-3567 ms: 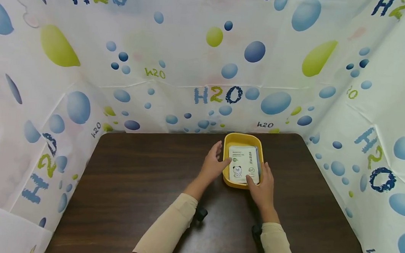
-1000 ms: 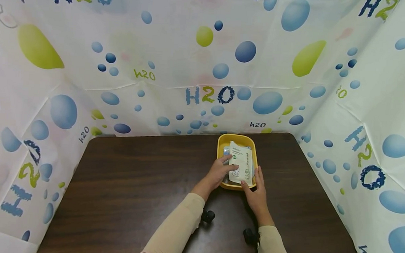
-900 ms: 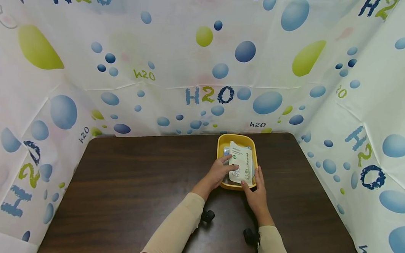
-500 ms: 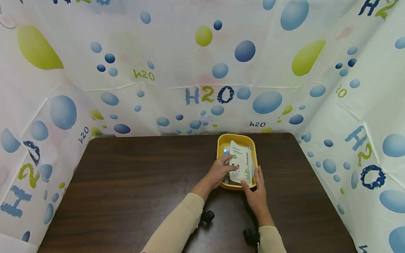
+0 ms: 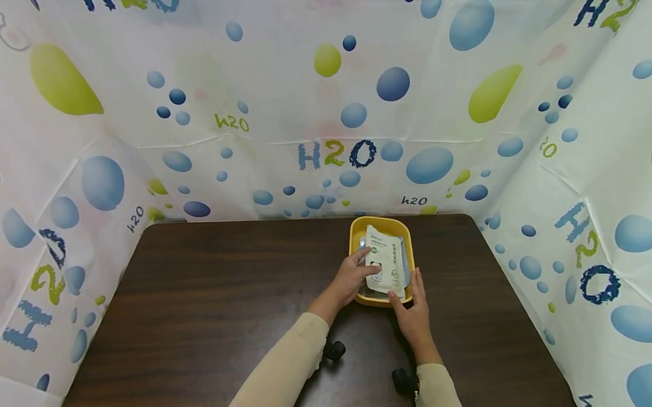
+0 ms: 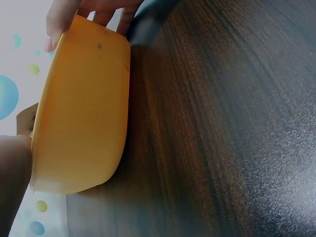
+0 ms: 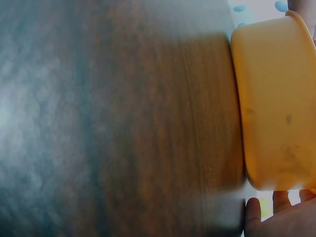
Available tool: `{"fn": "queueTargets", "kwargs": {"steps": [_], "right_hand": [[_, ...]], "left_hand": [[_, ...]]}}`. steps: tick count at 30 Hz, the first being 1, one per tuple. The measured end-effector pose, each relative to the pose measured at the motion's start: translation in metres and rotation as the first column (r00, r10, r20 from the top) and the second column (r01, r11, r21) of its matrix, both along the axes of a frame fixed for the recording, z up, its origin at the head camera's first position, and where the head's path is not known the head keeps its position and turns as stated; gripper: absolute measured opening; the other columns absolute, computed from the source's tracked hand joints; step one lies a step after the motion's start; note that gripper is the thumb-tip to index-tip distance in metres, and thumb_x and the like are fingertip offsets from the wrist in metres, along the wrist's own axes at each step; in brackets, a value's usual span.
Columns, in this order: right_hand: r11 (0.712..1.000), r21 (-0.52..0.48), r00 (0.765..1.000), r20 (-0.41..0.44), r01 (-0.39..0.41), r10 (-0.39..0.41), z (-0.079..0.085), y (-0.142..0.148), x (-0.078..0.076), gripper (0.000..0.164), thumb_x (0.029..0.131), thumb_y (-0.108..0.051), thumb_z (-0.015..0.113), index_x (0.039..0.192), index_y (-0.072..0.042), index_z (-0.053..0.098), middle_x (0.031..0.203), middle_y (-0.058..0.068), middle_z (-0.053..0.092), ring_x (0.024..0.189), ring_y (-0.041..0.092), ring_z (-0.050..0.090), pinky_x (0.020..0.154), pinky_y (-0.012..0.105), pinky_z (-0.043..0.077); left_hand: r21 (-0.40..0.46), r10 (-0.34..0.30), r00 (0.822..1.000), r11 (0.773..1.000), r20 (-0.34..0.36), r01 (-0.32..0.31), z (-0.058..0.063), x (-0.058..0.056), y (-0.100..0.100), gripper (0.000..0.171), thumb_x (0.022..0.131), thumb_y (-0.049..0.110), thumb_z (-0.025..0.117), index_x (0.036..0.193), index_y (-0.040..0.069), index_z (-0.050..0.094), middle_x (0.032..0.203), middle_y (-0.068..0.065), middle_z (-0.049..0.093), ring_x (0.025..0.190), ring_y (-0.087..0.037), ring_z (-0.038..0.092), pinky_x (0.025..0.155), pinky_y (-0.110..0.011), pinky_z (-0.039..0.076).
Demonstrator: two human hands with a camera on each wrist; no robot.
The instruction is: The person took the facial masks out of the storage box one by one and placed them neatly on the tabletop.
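Observation:
A yellow plastic tub point(image 5: 356, 226) stands near the table's far edge. My left hand point(image 5: 350, 277) reaches over its left side and pinches a white printed packet point(image 5: 385, 256) with a small bear drawing between thumb and fingers. The packet lies slightly tilted above other flat items, of which a bluish edge point(image 5: 406, 263) shows. At the tub's near right corner my right hand point(image 5: 413, 312) grips the rim, thumb over it and fingers along the outer wall. In the right wrist view, right-hand fingers point(image 7: 281, 217) lie against the tub point(image 7: 279, 103). The packet's underside is hidden.
The dark wood-grain table point(image 5: 232, 297) spreads around the tub. White cloth point(image 5: 288, 78) printed with blue and green drops hangs behind and at both sides. Dark wrist cameras point(image 5: 335, 350) sit under both forearms.
The left hand has gone from beside the tub to pinching the packet, which was lying flat. In the last half second the packet shifts slightly left; the right hand stays at the rim.

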State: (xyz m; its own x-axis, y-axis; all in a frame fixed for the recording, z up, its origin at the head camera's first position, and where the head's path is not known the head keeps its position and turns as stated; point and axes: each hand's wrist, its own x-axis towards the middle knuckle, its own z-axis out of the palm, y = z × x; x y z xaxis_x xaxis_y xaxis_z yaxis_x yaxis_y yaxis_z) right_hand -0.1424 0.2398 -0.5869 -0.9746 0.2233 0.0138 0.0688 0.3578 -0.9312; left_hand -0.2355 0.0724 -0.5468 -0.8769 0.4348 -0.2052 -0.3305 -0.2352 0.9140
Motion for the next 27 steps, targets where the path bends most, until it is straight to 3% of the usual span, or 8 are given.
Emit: {"fn": "queueTargets", "kwargs": {"steps": [5,16,27], "right_hand": [[1.0,0.006,1.0,-0.014,0.01,-0.01,-0.0113,0.0029,-0.0037,0.086,0.099,-0.034,0.067,0.165,-0.019,0.015,0.175,0.0,0.002,0.161,0.033,0.004,0.126,0.065,0.01],[1.0,0.008,1.0,-0.005,0.013,-0.013,-0.0113,0.0018,-0.0015,0.088,0.098,-0.036,0.068,0.165,-0.021,0.013,0.175,-0.002,0.001,0.161,0.033,0.004,0.126,0.064,0.01],[1.0,0.016,1.0,0.02,0.02,-0.02,-0.01,0.0015,-0.0017,0.087,0.098,-0.038,0.067,0.165,-0.025,0.013,0.174,-0.007,0.0,0.161,0.029,0.003,0.127,0.062,0.01]], "left_hand": [[0.045,0.023,0.999,0.999,-0.024,-0.022,-0.0022,0.0013,-0.0005,0.075,0.097,0.001,0.063,0.162,0.004,0.025,0.158,-0.023,0.042,0.14,-0.035,0.051,0.104,-0.035,0.053],[0.136,0.106,0.994,0.986,-0.027,-0.101,-0.0022,0.0056,-0.0007,0.076,0.095,-0.004,0.062,0.161,0.001,0.023,0.165,-0.022,0.029,0.147,-0.035,0.041,0.109,-0.034,0.049],[0.215,0.17,0.984,0.964,-0.049,-0.156,-0.0032,0.007,-0.0024,0.077,0.094,-0.011,0.058,0.161,0.0,0.022,0.167,-0.021,0.025,0.151,-0.035,0.035,0.102,-0.023,0.051]]}}
